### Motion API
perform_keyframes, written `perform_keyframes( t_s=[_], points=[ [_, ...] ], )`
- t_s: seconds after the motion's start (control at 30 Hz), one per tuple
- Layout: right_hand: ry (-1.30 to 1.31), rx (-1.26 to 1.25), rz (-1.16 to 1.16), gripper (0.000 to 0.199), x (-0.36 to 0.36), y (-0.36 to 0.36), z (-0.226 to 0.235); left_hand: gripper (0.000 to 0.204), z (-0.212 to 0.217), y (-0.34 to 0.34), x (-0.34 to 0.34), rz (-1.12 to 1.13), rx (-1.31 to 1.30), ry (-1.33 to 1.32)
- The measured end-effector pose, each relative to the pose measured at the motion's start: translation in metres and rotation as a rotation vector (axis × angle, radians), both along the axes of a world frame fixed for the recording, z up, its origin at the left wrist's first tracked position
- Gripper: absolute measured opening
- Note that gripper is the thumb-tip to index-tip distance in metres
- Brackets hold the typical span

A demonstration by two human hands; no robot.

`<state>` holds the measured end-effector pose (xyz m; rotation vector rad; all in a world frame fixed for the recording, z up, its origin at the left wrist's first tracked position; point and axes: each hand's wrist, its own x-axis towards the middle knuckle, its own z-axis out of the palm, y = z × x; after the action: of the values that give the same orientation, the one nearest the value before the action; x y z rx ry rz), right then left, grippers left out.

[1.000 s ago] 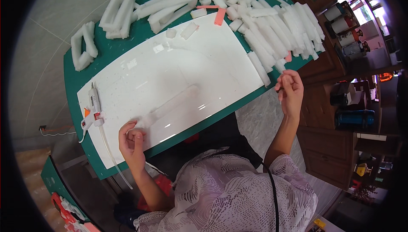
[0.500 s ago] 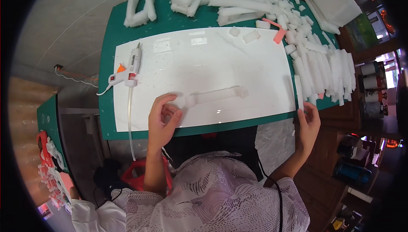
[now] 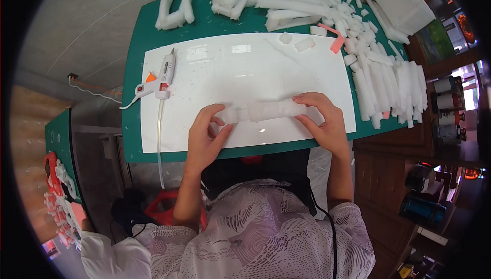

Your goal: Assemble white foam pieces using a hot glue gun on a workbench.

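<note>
A short white foam piece (image 3: 236,115) with a block at its end lies on the white board, partly hidden. Over it is a white foam strip (image 3: 276,109), set along the same line; whether it rests on the piece or hovers just above, I cannot tell. My right hand (image 3: 325,123) grips the strip's right end between thumb and fingers. At the left end of the lower piece, my left hand (image 3: 207,133) has its thumb and index finger closed around the foam. A white glue gun (image 3: 162,82) lies to the left, with a clear glue stick trailing from it.
White board (image 3: 204,84) on a green table mat (image 3: 134,84). Foam strips (image 3: 394,90) and small offcuts are heaped at right. Foam frames (image 3: 175,8) stand at the far edge, a pink scrap (image 3: 337,44) near the offcuts. Another person's white sleeve (image 3: 102,251) shows lower left.
My right hand has come from the strip pile at the right to the middle, bringing a foam strip over the piece on the board. My left hand has shifted slightly right, onto that piece's end.
</note>
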<state>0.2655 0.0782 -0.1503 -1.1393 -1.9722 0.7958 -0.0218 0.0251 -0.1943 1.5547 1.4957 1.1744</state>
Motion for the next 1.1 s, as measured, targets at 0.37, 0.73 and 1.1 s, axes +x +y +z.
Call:
perform_keyframes(
  t_s=[0.37,0.73,1.1],
  points=[
    [-0.013,0.039,0.049,0.027,-0.015,0.011,-0.006,0.038,0.000,0.007,-0.001,-0.073,-0.004,0.032],
    [0.240,0.012,0.032,0.028,-0.019,0.011,-0.031,0.038,-0.002,0.007,0.000,-0.020,0.017,-0.018],
    [0.210,-0.019,0.058,0.033,-0.024,0.008,-0.032,0.037,-0.003,0.006,-0.003,-0.015,-0.087,-0.032]
  ],
)
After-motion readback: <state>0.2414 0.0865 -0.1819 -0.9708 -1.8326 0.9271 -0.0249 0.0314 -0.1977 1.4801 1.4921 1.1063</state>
